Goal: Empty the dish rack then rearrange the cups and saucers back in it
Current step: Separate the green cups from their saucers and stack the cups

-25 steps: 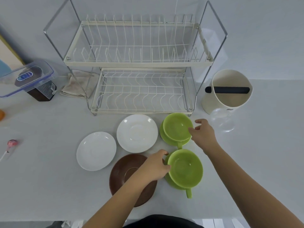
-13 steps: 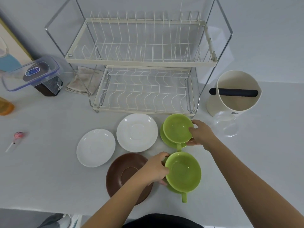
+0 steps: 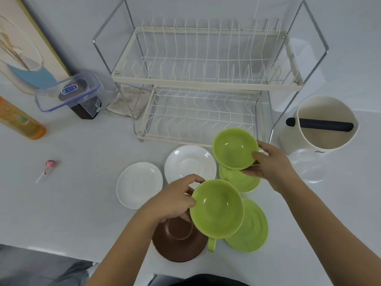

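My left hand (image 3: 173, 200) grips the rim of a green cup (image 3: 217, 209), lifted off its green saucer (image 3: 252, 230). In my right hand (image 3: 269, 165) is a second green cup (image 3: 234, 148), raised above the other green saucer (image 3: 240, 180). Two white saucers (image 3: 139, 184) (image 3: 189, 162) and a brown saucer (image 3: 179, 242) lie on the white table. The two-tier wire dish rack (image 3: 206, 83) stands behind them with nothing in it.
A cream container with a black bar (image 3: 321, 124) stands right of the rack, a clear glass (image 3: 309, 166) in front of it. At left are a plastic box (image 3: 68, 91), an orange bottle (image 3: 20, 120), a cloth (image 3: 125, 104) and a lollipop (image 3: 48, 167).
Both hands closed on the green cups and lifted them off their saucers; the right cup rose toward the rack. The saucers below are now exposed.
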